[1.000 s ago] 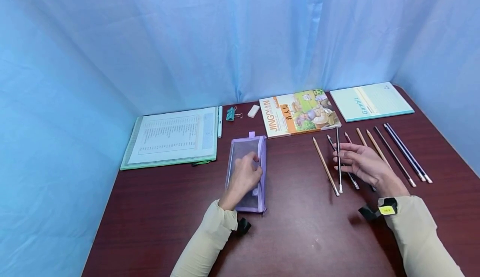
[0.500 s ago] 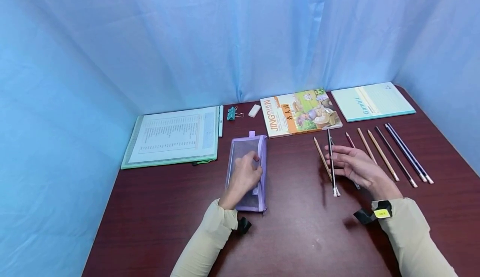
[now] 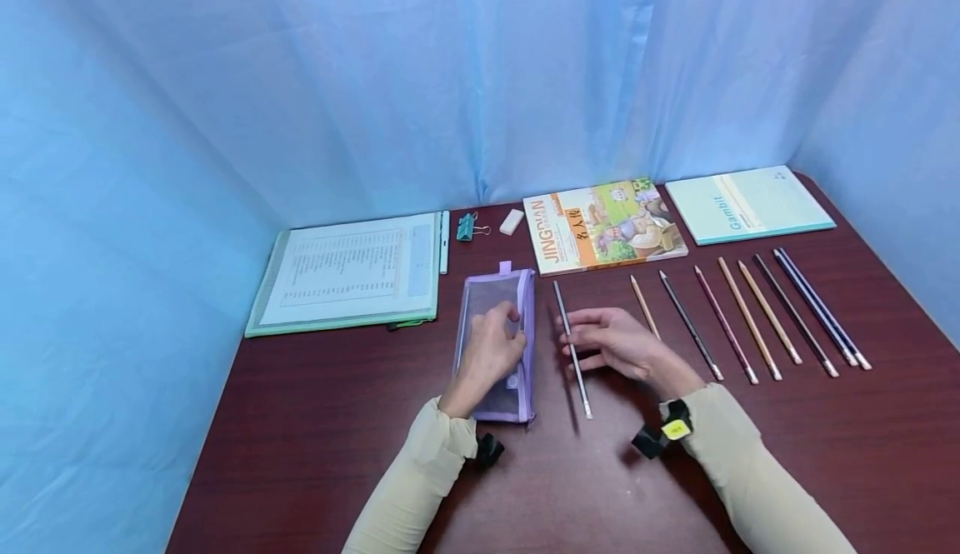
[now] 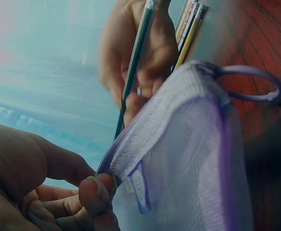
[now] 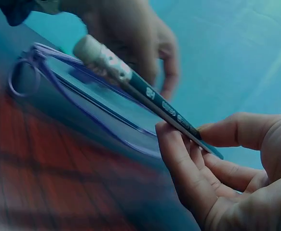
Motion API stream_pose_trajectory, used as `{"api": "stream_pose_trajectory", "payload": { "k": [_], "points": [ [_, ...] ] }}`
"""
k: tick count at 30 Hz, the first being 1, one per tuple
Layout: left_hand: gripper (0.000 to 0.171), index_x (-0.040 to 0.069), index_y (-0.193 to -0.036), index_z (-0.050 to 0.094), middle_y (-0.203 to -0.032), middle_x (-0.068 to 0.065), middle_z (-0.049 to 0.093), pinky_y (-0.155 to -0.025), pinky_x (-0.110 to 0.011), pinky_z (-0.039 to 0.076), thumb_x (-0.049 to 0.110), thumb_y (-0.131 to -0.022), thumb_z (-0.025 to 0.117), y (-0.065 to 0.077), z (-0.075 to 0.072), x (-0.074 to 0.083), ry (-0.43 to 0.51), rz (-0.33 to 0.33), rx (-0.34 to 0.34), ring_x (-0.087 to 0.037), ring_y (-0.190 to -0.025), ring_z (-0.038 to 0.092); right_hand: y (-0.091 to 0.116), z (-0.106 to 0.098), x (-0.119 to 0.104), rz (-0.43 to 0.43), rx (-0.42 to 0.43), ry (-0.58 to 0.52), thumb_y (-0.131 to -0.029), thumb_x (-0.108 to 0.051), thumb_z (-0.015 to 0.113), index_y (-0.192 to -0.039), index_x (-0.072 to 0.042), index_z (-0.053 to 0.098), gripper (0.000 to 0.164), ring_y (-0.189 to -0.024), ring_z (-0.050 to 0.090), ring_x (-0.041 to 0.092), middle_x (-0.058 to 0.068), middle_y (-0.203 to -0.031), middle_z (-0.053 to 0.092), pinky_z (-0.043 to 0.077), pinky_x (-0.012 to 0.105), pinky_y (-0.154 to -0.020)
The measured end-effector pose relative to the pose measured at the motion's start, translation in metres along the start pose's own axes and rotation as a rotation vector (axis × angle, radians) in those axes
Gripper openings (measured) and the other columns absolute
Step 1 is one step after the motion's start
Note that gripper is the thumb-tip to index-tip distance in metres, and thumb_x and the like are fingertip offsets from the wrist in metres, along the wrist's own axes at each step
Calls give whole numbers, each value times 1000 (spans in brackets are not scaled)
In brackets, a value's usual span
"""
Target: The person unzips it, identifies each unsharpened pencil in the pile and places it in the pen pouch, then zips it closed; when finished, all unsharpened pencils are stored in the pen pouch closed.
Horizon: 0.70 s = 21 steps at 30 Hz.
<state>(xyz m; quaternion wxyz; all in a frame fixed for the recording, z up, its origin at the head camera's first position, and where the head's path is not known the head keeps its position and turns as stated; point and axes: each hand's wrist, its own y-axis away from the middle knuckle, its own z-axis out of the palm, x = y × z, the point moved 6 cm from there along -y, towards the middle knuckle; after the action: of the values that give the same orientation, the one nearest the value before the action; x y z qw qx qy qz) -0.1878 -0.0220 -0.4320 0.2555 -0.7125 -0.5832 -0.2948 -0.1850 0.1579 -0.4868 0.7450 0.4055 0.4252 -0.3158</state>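
Note:
My left hand pinches the opening edge of a purple mesh zip pencil case; the left wrist view shows thumb and finger on its zip edge. The case lies on the table with its mouth facing right, held apart in the right wrist view. Just right of it, my right hand holds a dark pencil between thumb and fingers, above the table. The pencil's white eraser end points toward me, and its dark green barrel carries pale lettering. My right palm is partly hidden in the head view.
Several pencils lie in a slanted row at the right. Behind stand a picture-covered book, a notebook, an eraser and a teal binder clip. A document pouch and a pen lie left.
My right hand has carried the dark pencil left, from the pencil row to beside the pencil case. My left hand has kept its hold on the case.

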Motion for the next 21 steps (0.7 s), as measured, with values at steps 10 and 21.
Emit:
{"api": "stream_pose_trajectory", "payload": {
  "k": [10, 21],
  "points": [
    [13, 0, -100, 64, -54, 2, 49, -39, -19, 31, 2, -87, 63, -1, 0, 1, -12, -4, -11, -6, -43, 44, -40, 29, 1, 46, 114, 90, -95, 4, 53, -140, 19, 35, 51, -79, 69, 10, -5, -83, 69, 62, 32, -69],
    [14, -1, -100, 64, -57, 1, 50, -41, -18, 31, 1, -86, 63, -1, 0, 0, -28, 3, 1, -6, -45, 44, -39, 39, -10, -4, 304, 298, -93, 3, 60, -132, 16, 52, 42, -74, 71, 13, 20, -96, 74, 62, 34, -67]
  ]
}}
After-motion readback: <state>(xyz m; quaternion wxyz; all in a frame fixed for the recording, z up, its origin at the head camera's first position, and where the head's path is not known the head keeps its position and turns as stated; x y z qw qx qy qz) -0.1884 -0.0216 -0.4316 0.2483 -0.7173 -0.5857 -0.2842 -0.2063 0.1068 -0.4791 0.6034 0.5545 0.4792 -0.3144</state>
